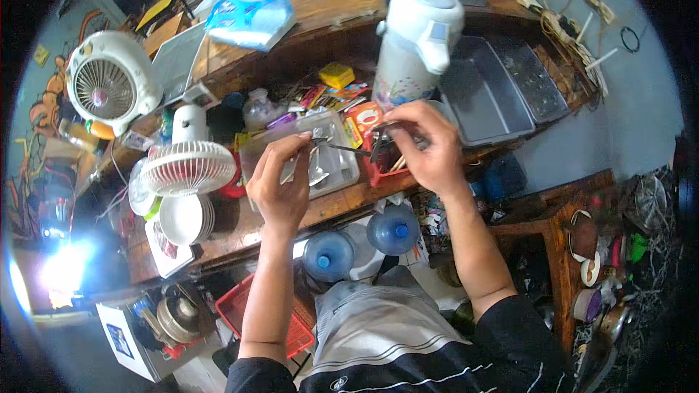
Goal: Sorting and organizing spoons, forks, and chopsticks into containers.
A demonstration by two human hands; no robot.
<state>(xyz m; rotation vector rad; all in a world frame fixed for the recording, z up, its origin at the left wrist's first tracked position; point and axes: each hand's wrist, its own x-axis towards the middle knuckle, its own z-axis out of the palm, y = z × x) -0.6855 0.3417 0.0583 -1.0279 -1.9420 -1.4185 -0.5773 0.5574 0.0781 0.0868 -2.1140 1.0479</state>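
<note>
Between my hands, over the wooden counter, is a pair of dark, thin-framed eyeglasses (349,148), as far as the blur shows. My left hand (284,177) pinches one end between thumb and fingertips, above a clear plastic container (341,172) with a silvery packet inside. The other end is in the fingers of my right hand (428,147), over a red plastic basket (385,176) that holds sticks and dark utensils. Part of the frame is hidden by my right fingers.
A white vacuum flask (407,65) stands behind my right hand, beside a grey tray (489,93). At left are a small white fan (188,166), stacked white bowls (183,221) and a larger fan (106,87). Blue water jugs (327,256) stand below the counter edge.
</note>
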